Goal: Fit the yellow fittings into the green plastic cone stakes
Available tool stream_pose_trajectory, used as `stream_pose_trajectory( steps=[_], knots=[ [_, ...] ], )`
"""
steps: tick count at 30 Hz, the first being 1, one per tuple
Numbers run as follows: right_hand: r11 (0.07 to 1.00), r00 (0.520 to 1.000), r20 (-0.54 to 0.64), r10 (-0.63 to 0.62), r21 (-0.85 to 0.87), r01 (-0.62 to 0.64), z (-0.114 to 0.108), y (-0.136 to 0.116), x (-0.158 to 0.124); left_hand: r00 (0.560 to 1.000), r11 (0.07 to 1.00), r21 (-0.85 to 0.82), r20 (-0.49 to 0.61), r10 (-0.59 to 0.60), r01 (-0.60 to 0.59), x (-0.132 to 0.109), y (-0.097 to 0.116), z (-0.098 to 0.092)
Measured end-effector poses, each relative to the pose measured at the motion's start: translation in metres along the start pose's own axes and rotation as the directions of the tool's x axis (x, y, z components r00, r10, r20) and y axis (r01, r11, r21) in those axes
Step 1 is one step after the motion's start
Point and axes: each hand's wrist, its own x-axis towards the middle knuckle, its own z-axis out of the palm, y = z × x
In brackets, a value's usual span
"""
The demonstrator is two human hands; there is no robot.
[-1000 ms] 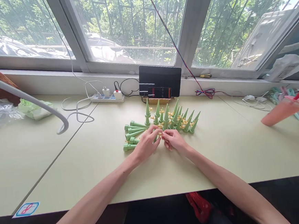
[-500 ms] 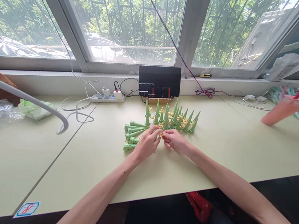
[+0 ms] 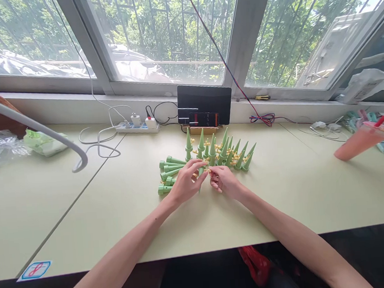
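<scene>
My left hand (image 3: 185, 182) is curled around a green plastic spike (image 3: 200, 172), a cone whose narrow tip points down below the fingers. Close beside it, my right hand (image 3: 226, 180) pinches a small yellow plastic piece (image 3: 209, 171) between thumb and forefinger, partly covered by the fingertips. Behind both hands, several green spikes (image 3: 224, 152) stand points up in a cluster. More spikes (image 3: 172, 167) lie on their sides left of my left hand, with their wide capped ends outward. Small yellow pieces (image 3: 241, 158) are scattered among the standing cones.
A phone (image 3: 204, 120) leans against a dark tablet (image 3: 205, 103) at the back of the table (image 3: 198, 227). To the left are a power strip (image 3: 137, 127), cables and a green bag (image 3: 44, 142). A pink drink cup (image 3: 361, 141) is at the right.
The green spike now shows between my left thumb and fingers, its tip pointing down. My left hand has shifted slightly left and opened wider around it; my right hand has barely moved.
</scene>
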Motion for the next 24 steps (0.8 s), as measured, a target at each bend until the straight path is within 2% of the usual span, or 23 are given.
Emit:
stream_pose_trajectory(
  steps=[2,6,12,16,19,21,23,24],
  knots=[
    [1.000,1.000,-0.013,0.003,0.015,-0.003,-0.001,0.002,0.002,1.000,0.998,-0.054,-0.018,-0.017,0.016,0.001,0.000,-0.001],
    [0.999,0.999,-0.035,0.008,0.037,-0.006,-0.002,0.003,0.003,1.000,0.988,-0.154,0.018,-0.013,0.016,0.000,-0.002,-0.001],
    [1.000,1.000,-0.028,-0.007,0.021,0.008,0.000,0.003,0.002,1.000,0.994,-0.108,0.021,0.014,-0.012,-0.001,-0.004,0.003],
    [0.995,0.994,-0.050,-0.092,-0.035,0.091,0.002,0.006,0.002,1.000,0.996,-0.084,-0.020,-0.023,0.022,0.000,-0.003,0.002],
    [0.965,0.977,-0.066,-0.201,-0.185,0.186,0.004,0.009,0.001,0.992,0.997,-0.058,-0.112,-0.061,0.055,0.002,-0.003,-0.001],
    [0.908,0.960,-0.051,-0.276,-0.342,0.243,0.006,0.011,-0.001,0.981,0.997,-0.049,-0.182,-0.070,0.062,0.004,-0.004,-0.004],
    [0.799,0.928,-0.004,-0.371,-0.512,0.317,0.008,0.013,-0.004,0.968,0.996,-0.055,-0.239,-0.077,0.065,0.006,-0.004,-0.006],
    [0.718,0.898,0.026,-0.440,-0.590,0.369,0.010,0.013,-0.005,0.961,0.996,-0.066,-0.263,-0.083,0.068,0.007,-0.004,-0.008]
  ],
)
